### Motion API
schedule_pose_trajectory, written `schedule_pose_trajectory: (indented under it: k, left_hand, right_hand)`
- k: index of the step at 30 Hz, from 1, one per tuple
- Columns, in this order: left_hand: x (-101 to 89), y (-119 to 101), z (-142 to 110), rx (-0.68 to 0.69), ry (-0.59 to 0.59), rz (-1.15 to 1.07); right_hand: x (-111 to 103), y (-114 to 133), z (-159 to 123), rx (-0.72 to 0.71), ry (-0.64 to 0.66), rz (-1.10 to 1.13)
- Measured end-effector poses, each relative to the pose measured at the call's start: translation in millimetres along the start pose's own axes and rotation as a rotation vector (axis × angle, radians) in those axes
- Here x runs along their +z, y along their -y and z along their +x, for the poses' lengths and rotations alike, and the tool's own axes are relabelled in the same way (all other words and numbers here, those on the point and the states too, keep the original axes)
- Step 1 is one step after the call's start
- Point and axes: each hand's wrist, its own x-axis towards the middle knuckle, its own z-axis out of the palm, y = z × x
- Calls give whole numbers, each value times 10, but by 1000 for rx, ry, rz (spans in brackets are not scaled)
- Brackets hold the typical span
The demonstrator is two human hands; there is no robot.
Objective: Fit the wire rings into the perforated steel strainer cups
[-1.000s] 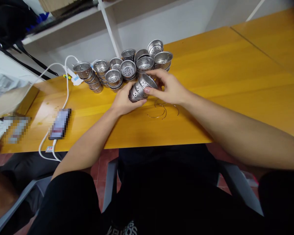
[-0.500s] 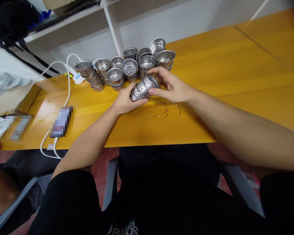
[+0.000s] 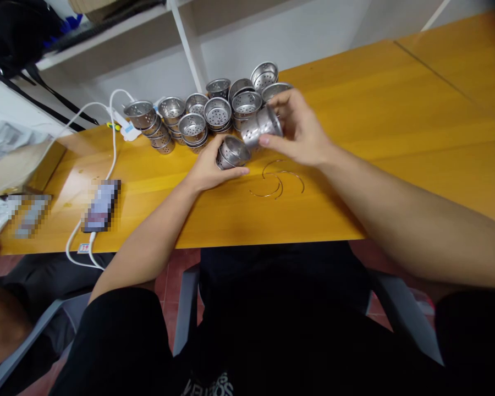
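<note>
My left hand (image 3: 209,166) is wrapped round nested perforated metal cups (image 3: 233,153), tilted with their mouth to the right. Just up and to the right, my right hand (image 3: 299,132) grips another perforated metal cup or short nested stack (image 3: 260,127), slightly blurred; how many are in it I cannot tell. A gap shows between the two held lots. Behind them stand several stacks of the same cups (image 3: 192,127), some partly hidden by my right hand. On the table below my right hand lie thin curved wires (image 3: 278,184).
The wooden table (image 3: 379,126) meets a white shelf unit (image 3: 185,44) at the back. To the left lie a phone (image 3: 102,206) on a white cable (image 3: 114,148), a power strip (image 3: 130,131) and a cardboard box (image 3: 45,170). Another person's leg (image 3: 4,324) is at the far left.
The single stack held between both hands has come apart. My right hand has moved up and right with the upper part, while my left hand keeps the lower part nearly in place.
</note>
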Motion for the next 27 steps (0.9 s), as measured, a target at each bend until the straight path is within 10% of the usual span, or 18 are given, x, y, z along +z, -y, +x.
schedule_pose_trajectory:
  k: [9,21,27]
  left_hand:
    - [-19,209,-35,32,-13,8]
    - [21,170,63,16,-215,-67]
    - [86,218,85,38,-281,-102]
  right_hand:
    - [-945,-4,-60,281,227,-490]
    - [-106,-202,-82,166,121,-399]
    - [-70,-110,-75,114,152,-431]
